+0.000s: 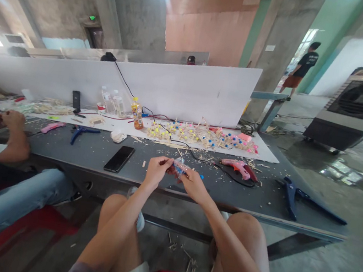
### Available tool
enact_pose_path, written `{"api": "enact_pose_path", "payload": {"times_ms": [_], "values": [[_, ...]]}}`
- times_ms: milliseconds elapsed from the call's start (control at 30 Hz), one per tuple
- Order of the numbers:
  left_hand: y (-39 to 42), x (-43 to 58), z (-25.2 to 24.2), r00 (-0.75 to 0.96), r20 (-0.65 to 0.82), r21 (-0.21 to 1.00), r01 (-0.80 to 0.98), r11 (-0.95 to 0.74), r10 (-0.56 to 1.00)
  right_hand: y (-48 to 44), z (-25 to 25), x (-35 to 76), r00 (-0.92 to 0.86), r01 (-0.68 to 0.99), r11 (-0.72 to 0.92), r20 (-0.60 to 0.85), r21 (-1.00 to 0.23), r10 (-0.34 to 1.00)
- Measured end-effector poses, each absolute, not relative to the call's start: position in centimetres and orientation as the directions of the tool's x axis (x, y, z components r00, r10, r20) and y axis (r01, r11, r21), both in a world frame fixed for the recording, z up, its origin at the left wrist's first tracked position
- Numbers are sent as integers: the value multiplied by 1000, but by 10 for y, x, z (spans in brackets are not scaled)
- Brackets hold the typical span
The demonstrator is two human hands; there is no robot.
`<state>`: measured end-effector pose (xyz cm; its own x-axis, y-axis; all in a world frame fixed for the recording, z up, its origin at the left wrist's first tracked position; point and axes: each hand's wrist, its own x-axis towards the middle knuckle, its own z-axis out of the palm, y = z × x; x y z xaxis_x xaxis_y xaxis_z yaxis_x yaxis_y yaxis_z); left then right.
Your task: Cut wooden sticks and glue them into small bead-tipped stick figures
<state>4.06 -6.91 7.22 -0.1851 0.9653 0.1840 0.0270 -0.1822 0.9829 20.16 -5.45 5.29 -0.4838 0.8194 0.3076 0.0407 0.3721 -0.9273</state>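
Observation:
Above the front of the dark table, both hands hold a small clear plastic packet with blue and reddish parts showing at it. My left hand pinches its left end, fingers closed. My right hand grips the other end between thumb and fingers. What exactly the packet contains is too small to make out. A blue bead-like piece lies just beyond my right hand. To the left of my hands a black phone lies flat. Right of them rests a pink glue gun.
Stick models with coloured joints crowd the white board by the partition. A blue cutter lies at the right, another at the left. An orange drink bottle stands behind. A seated person works at the left.

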Motion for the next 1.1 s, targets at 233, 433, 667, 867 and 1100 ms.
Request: {"api": "enact_pose_path", "payload": {"times_ms": [233, 433, 667, 867, 1100], "values": [[-69, 36, 72, -201, 273, 941, 259, -218, 941, -54, 57, 204, -460, -4, 332, 296, -943, 837], [-71, 40, 74, -204, 229, 971, 117, -209, 952, -58, 67, 204, -478, -154, 224, 271, -962, 835], [-76, 44, 77, -203, 280, 955, 156, -252, 938, -56, 62, 204, -551, -116, 233, 258, -966, 794], [-74, 42, 77, -256, 267, 961, 146, -236, 929, -56, 66, 204, -537, -204, 135, 225, -970, 813], [-79, 49, 82, -230, 271, 962, 102, -254, 935, -58, 68, 203, -499, -199, 141, 224, -970, 837]]}}
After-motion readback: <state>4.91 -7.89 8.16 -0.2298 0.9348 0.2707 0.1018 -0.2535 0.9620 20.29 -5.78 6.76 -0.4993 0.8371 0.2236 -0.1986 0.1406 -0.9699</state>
